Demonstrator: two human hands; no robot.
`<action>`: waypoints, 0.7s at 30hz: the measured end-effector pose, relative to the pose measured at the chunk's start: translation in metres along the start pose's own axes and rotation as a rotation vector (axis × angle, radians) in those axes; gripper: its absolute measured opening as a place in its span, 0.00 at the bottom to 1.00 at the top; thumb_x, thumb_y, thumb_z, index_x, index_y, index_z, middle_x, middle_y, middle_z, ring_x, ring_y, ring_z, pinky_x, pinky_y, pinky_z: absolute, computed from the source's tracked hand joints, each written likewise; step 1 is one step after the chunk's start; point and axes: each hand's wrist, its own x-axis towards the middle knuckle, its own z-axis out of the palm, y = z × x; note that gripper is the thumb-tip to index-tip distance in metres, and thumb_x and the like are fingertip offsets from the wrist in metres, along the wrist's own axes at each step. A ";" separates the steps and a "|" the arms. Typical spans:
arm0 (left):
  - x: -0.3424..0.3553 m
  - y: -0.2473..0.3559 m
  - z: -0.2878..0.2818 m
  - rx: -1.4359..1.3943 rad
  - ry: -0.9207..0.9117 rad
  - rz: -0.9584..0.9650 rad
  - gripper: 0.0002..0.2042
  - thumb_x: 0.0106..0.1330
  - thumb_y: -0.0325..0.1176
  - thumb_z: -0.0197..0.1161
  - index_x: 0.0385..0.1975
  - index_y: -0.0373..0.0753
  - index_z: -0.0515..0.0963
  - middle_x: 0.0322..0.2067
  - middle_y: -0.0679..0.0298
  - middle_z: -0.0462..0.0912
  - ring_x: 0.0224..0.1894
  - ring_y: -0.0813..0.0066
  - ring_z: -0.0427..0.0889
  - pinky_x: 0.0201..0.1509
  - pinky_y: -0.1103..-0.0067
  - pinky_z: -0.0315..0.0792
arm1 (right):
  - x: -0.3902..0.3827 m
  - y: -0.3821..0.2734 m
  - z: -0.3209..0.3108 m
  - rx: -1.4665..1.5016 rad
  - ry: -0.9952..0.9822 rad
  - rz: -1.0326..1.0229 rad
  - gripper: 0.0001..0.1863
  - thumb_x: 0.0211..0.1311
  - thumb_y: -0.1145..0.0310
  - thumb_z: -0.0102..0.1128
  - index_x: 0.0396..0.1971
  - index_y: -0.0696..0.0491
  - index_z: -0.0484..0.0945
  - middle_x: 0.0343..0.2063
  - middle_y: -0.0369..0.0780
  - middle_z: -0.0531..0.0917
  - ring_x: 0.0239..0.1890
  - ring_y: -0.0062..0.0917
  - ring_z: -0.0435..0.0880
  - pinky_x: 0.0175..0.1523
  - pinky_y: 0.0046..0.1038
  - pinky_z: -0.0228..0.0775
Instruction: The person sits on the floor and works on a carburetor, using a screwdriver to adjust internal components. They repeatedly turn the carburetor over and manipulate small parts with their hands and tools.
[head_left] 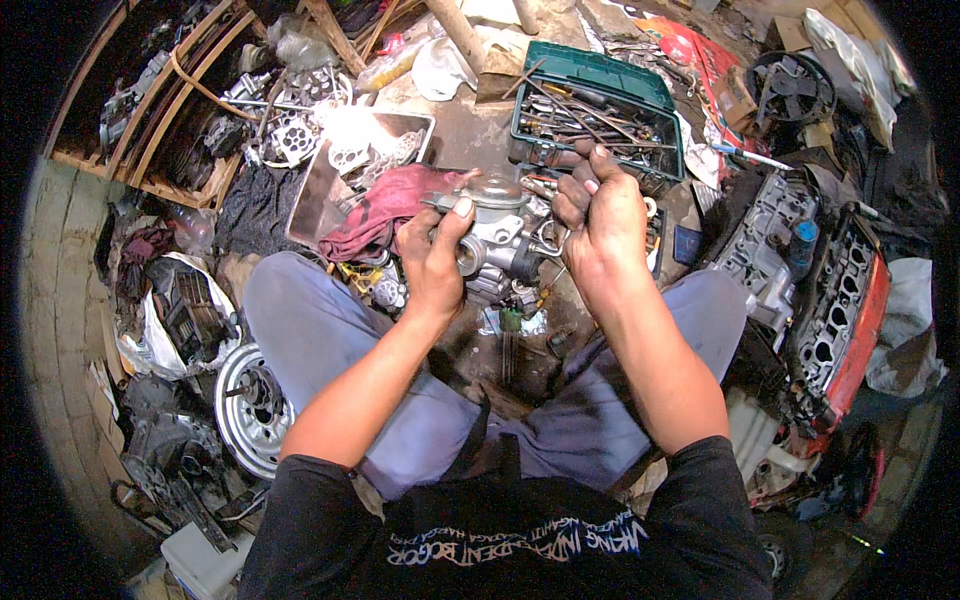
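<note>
Left hand (pixel 435 255) gripping metal engine part (pixel 500 225), holding it up near middle of view. Right hand (pixel 605 225) curling just beside it, fingers bunched; cannot tell whether holding anything. Work seemingly underway: part looking largely assembled, not yet set down. Loose metal pieces (pixel 370 150) lying in tray (pixel 312 190), tools (pixel 590 125) lying in open toolbox (pixel 600 68); remaining steps not showing.

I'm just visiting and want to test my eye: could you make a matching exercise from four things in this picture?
Things:
1. Toolbox
2. Cloth
3. Metal part
4. Wheel rim

Descriptions:
A. Held in the left hand
B. Round, at the picture's lower left
C. Green, standing open
D. Dark red

Pairs: 1-C, 2-D, 3-A, 4-B
</note>
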 end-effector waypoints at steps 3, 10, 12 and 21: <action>0.002 0.016 -0.004 0.244 -0.030 0.262 0.24 0.64 0.43 0.62 0.51 0.27 0.82 0.29 0.59 0.85 0.30 0.77 0.79 0.39 0.78 0.72 | 0.006 0.001 -0.007 0.049 -0.042 0.054 0.10 0.78 0.66 0.45 0.40 0.54 0.74 0.18 0.30 0.61 0.15 0.16 0.55 0.19 0.22 0.43; 0.010 0.025 -0.013 0.194 -0.051 0.480 0.28 0.61 0.44 0.65 0.53 0.25 0.79 0.41 0.50 0.87 0.39 0.68 0.86 0.49 0.75 0.77 | 0.013 0.008 -0.012 0.101 0.024 0.242 0.08 0.75 0.69 0.44 0.39 0.55 0.73 0.16 0.29 0.60 0.13 0.16 0.52 0.17 0.23 0.40; 0.015 0.021 -0.014 0.208 -0.038 0.636 0.29 0.60 0.44 0.66 0.53 0.23 0.79 0.45 0.47 0.87 0.43 0.63 0.88 0.51 0.74 0.78 | 0.013 0.010 -0.012 0.078 0.051 0.289 0.07 0.74 0.70 0.44 0.39 0.54 0.72 0.16 0.29 0.60 0.13 0.17 0.52 0.17 0.23 0.41; 0.016 0.032 -0.030 0.269 -0.043 0.912 0.34 0.61 0.54 0.65 0.49 0.21 0.79 0.41 0.43 0.87 0.44 0.51 0.89 0.52 0.67 0.81 | -0.002 0.023 -0.007 0.055 0.018 0.380 0.08 0.73 0.71 0.40 0.42 0.56 0.70 0.17 0.30 0.62 0.13 0.17 0.52 0.17 0.23 0.43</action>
